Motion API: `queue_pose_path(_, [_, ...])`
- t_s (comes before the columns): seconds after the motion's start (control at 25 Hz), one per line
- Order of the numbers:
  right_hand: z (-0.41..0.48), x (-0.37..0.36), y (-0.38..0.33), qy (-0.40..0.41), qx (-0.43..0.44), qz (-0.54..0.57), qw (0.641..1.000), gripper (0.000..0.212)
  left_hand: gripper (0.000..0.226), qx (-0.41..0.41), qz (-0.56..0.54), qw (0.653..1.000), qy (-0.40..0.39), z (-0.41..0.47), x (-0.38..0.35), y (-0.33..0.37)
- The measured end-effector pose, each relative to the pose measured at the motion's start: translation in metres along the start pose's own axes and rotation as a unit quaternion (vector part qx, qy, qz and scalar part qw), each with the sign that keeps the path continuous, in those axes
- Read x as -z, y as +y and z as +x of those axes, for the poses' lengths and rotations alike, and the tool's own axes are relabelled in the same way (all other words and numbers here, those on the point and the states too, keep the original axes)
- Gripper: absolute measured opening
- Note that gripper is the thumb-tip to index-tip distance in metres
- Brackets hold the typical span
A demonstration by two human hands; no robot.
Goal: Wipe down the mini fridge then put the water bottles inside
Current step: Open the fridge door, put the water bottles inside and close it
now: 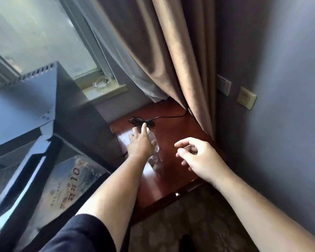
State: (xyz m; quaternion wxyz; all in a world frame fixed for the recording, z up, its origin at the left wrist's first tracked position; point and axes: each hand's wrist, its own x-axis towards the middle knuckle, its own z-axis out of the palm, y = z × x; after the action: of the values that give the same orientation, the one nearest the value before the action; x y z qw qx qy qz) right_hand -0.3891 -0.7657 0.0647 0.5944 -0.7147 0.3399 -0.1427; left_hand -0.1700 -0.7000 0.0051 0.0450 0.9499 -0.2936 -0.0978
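The dark grey mini fridge point(24, 110) stands at the left, its door point(25, 171) swung open toward me. Clear plastic water bottles point(155, 158) lie on the red-brown wooden table point(180, 131) to the fridge's right, blurred and partly hidden under my left hand point(141, 142). That hand reaches over them, fingers spread, with its fingertips near a black cord. My right hand point(196, 155) hovers above the table to the right of the bottles, fingers loosely curled and holding nothing. No cloth is visible.
A coiled black cord point(141, 121) lies at the table's back and runs behind the tan curtain point(180, 60). A windowsill point(102, 91) with a clear glass object is behind the fridge. Wall plates point(245, 97) sit on the grey wall at right. Patterned carpet point(189, 224) lies below.
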Motion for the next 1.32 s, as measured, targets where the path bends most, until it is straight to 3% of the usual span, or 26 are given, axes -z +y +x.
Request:
queue_pose_path(0.12, [0.013,0.002,0.014,-0.003,-0.030,0.002,1.000,0.014,0.094,0.007,0.006,1.000,-0.014,0.029,-0.024,-0.009])
queue_pose_path(0.2, [0.014,0.006,0.024,-0.016,-0.049,-0.001,0.999,0.015,0.088,-0.010,0.015,1.000,-0.020,0.043,-0.036,-0.012])
queue_pose_path(0.4, [0.004,0.030,0.046,-0.030,-0.079,-0.010,0.996,0.014,0.033,-0.081,-0.051,0.994,0.045,0.029,-0.057,-0.016])
queue_pose_path(0.48, [-0.010,0.041,0.052,-0.034,-0.084,-0.024,0.996,0.015,0.026,-0.086,-0.075,0.992,0.059,0.005,-0.056,-0.013])
queue_pose_path(0.68, [-0.042,0.061,0.044,-0.003,-0.014,-0.079,0.997,0.016,0.025,-0.121,-0.130,0.982,0.067,-0.063,-0.012,0.008])
queue_pose_path(0.84, [-0.067,0.048,0.041,-0.014,0.088,-0.163,0.983,0.052,0.030,-0.173,-0.164,0.968,0.079,-0.142,0.020,0.016])
queue_pose_path(1.0, [-0.105,0.019,0.047,-0.088,0.141,-0.240,0.956,0.068,0.028,-0.171,-0.187,0.966,0.055,-0.218,0.028,0.005])
queue_pose_path(1.16, [-0.154,-0.007,0.059,-0.105,0.173,-0.273,0.940,0.078,0.029,-0.144,-0.184,0.969,0.081,-0.283,0.023,-0.018])
queue_pose_path(1.32, [-0.214,-0.042,0.068,-0.071,0.155,-0.234,0.957,0.072,0.031,-0.130,-0.201,0.968,0.075,-0.341,0.007,-0.037])
